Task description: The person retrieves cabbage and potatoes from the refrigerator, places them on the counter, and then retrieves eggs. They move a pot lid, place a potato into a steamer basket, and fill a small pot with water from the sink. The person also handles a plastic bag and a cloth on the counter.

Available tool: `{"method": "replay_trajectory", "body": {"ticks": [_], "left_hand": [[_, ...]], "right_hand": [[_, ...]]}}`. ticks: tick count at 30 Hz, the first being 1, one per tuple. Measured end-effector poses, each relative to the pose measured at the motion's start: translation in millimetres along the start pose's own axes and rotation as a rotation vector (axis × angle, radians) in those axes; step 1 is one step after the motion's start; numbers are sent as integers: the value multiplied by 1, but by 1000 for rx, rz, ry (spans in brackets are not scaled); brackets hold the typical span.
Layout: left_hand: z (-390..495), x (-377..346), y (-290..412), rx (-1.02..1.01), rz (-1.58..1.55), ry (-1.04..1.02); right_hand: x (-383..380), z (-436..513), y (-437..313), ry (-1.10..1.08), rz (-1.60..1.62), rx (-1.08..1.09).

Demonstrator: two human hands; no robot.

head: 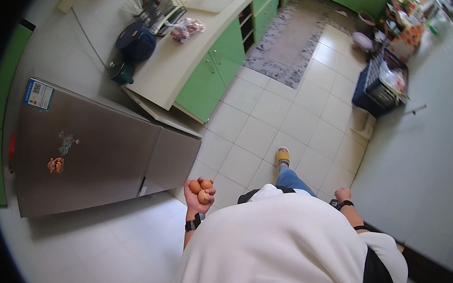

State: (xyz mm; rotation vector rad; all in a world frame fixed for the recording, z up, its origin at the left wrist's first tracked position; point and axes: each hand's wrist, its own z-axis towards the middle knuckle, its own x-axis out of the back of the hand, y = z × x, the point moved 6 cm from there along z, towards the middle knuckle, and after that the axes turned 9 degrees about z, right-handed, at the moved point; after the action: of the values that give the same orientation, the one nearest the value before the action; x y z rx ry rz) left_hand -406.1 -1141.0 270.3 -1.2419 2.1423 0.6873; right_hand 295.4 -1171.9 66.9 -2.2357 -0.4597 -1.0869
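Note:
My left hand [199, 194] is palm up beside the lower door of the grey refrigerator [93, 152], with its fingers curled around three brown eggs [203, 196]. A black band circles that wrist. On the other side of my body, my right hand [343, 194] hangs near the pale wall, its fingers curled. Nothing shows in it, though its palm is hidden. A black strap with a small device is on that wrist.
Ahead on the left runs a counter [163, 72] with green cabinets [204, 77], a rice cooker [136, 41] and a plastic bag of food [186, 29]. A patterned mat [289, 36] lies on the tiled floor. Stacked crates [381, 83] stand by the right wall.

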Motion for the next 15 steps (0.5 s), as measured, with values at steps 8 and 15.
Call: {"method": "replay_trajectory", "body": {"ticks": [8,15], "left_hand": [[114,-169,28,-91,44,-18],[211,-292,49,-62,129,-113]], "right_hand": [[42,146,-228,-150,133,225],[75,248,-287,-179,190,35]]}}
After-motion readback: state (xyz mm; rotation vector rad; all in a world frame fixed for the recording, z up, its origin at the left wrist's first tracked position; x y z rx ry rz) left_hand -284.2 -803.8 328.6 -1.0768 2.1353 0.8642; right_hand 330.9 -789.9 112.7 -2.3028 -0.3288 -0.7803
